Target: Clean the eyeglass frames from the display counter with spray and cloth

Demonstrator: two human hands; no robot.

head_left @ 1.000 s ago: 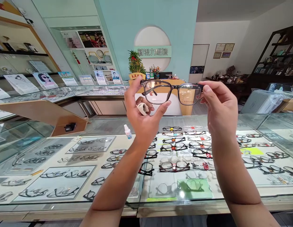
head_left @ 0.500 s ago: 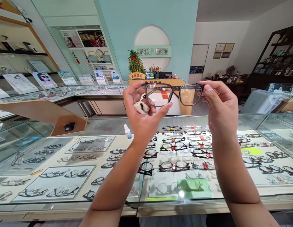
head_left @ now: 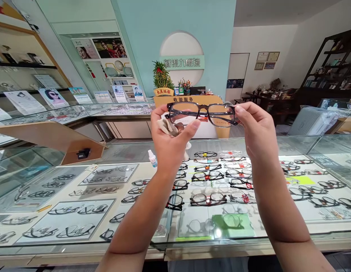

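Dark-framed eyeglasses (head_left: 203, 108) are held up between both hands above the glass counter, their temples folded behind the lenses. My left hand (head_left: 172, 141) grips the left side of the frame, its thumb by the lower rim near the bridge. A crumpled beige cloth (head_left: 167, 127) is tucked in the same hand, and part of it hangs below the palm. My right hand (head_left: 259, 130) pinches the frame's right end between thumb and fingers. On the counter left of my left wrist stands a small white bottle (head_left: 152, 158).
Rows of eyeglasses (head_left: 208, 198) lie in the glass display case (head_left: 167, 245) below my arms. A wooden board (head_left: 51, 138) sits at the left. Farther back are a reception desk (head_left: 164, 104), a plant (head_left: 162, 75) and a wrapped silver case (head_left: 313, 121).
The eyeglasses have tilted and shifted slightly left and down, with the right hand moving left too. More of the cloth now shows below my left hand.
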